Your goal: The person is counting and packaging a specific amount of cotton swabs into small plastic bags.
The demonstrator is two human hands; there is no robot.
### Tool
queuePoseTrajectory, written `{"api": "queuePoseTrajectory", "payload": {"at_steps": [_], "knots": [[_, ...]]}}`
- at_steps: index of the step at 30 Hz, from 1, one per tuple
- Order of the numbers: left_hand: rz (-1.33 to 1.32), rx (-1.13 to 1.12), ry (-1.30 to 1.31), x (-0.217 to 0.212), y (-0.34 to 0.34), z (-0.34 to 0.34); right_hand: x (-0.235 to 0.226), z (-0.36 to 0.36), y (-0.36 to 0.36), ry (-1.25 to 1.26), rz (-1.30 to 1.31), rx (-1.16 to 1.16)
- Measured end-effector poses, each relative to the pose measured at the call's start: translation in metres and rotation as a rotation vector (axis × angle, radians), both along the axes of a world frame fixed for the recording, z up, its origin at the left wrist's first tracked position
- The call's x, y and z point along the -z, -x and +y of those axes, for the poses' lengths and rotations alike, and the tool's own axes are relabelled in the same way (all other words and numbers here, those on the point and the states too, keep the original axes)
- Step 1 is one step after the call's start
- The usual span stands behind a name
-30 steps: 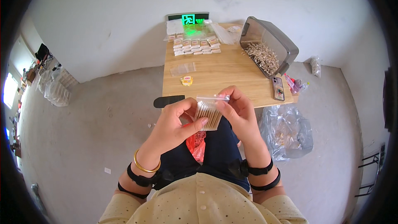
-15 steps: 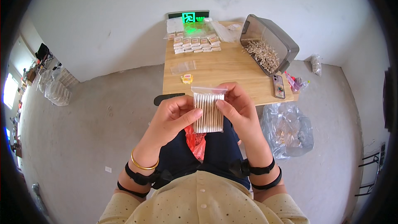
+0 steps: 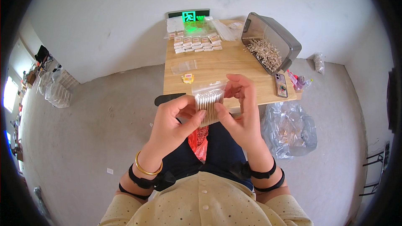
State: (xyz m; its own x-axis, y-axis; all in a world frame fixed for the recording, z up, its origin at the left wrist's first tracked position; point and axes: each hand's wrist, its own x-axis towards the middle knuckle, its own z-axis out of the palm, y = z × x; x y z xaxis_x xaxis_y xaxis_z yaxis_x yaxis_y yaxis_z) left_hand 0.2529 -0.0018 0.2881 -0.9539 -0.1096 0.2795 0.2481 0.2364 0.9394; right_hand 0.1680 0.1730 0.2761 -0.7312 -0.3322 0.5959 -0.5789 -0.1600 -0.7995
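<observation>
a small clear bag of cotton swabs (image 3: 208,100) is up in the air between the fingers of both hands, over the person's lap. the left hand (image 3: 169,117) grips it: the thumb lies on the front, and the other fingers go around the left edge and behind. the right hand (image 3: 243,119) has its thumb on the right side of the front. its other fingers stand up, bent and a bit spread. i cannot tell if they press on the back.

the bag is likely very light. its skin should be thin, soft and slippery, and the sticks inside should make the middle a bit stiff. a hard squeeze could bend the sticks or push them out of line. the best hold seems to be at the two side edges, with thumbs in front and fingers behind, as the loose top would just flop.

the swabs stand side by side, with fluffy white tips and thin tan sticks. the bag leans a little, and its see-through top sticks up past the tips. beyond the fingers, little yellow and white cards (image 3: 188,78) lie on the tabletop (image 3: 217,65).
</observation>
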Motion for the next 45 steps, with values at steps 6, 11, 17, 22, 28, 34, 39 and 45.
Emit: {"api": "queuePoseTrajectory", "payload": {"at_steps": [6, 11, 17, 22, 28, 34, 39, 45], "knots": [[0.152, -0.112, 0.233, -0.004, -0.001, 0.007, -0.01, 0.001, 0.001, -0.151, 0.36, 0.151], [0.256, -0.169, 0.328, -0.004, 0.001, 0.008, -0.015, 0.0, -0.006, -0.205, 0.368, 0.207], [0.405, -0.204, 0.448, -0.002, 0.001, 0.006, -0.014, 0.001, -0.01, -0.197, 0.376, 0.204], [0.473, -0.242, 0.534, -0.002, 0.0, 0.005, -0.014, -0.001, -0.011, -0.181, 0.404, 0.209], [0.216, -0.087, 0.068, 0.01, -0.004, 0.002, -0.016, -0.002, -0.011, -0.182, 0.416, 0.214], [0.023, 0.062, -0.529, 0.014, 0.001, -0.007, -0.005, -0.003, -0.005, -0.027, 0.194, 0.075], [-0.055, 0.063, -0.76, 0.015, 0.003, -0.014, -0.003, -0.001, -0.004, 0.006, 0.05, -0.017], [-0.099, 0.076, -0.958, 0.025, 0.008, -0.022, 0.001, 0.001, -0.004, -0.005, -0.008, -0.05]]}}
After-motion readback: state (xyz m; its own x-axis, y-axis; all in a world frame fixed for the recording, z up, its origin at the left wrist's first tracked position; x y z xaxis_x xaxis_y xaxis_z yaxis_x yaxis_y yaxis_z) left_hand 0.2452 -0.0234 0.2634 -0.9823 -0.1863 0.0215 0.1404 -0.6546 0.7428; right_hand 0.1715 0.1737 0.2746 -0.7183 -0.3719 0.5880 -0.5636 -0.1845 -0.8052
